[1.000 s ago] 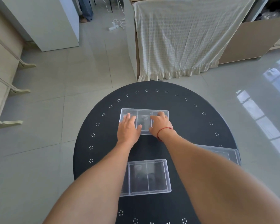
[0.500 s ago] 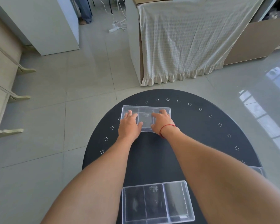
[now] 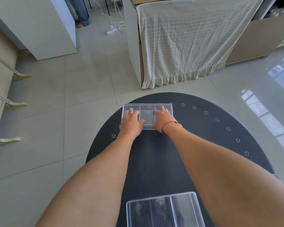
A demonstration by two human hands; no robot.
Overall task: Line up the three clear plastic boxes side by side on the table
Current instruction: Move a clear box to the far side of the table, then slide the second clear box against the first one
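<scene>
Far clear box (image 3: 147, 115), both hands' fingers (image 3: 131, 111) flat, spread on it

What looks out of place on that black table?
Only two clear boxes show. The far box sits at the table's far edge under both hands, the near box by the body: one behind the other, not side by side.

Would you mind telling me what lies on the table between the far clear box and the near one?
Head view: only bare black tabletop separates far box from near box.
</scene>
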